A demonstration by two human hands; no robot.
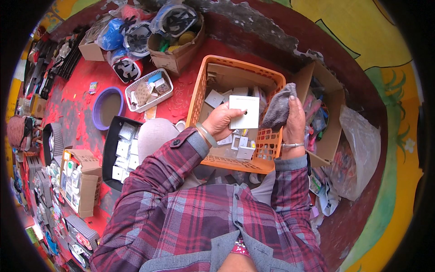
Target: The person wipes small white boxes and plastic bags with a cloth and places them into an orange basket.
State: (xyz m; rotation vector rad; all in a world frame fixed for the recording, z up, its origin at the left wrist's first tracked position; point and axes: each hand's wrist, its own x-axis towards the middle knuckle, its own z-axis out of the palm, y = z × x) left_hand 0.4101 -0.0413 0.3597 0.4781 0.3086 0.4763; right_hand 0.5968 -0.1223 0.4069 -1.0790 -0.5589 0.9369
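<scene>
A white square plate (253, 119) is gripped in the left hand (220, 123), with the thumb laid across its face, near a small dark spot. A grey cloth (277, 109) is held in the right hand (295, 124), pinched between the thumb and the fingers just beside the plate; no contact between cloth and plate can be made out. Both are held over an orange basket (242, 67), inside which more white square pieces (245, 153) and some brown cardboard are seen. To the right of the basket, an open cardboard box (334, 100) is filled with mixed small items, and a clear plastic bag (362, 140) is placed beside it. On the left, a black tray (109, 150) is loaded with small white boxes (123, 148), and beyond it a purple basin (96, 113) and a white basket (156, 103) of small goods are set on the red floor (74, 106). Farther off, a carton (176, 61) is topped by a helmet (178, 21) wrapped in plastic
</scene>
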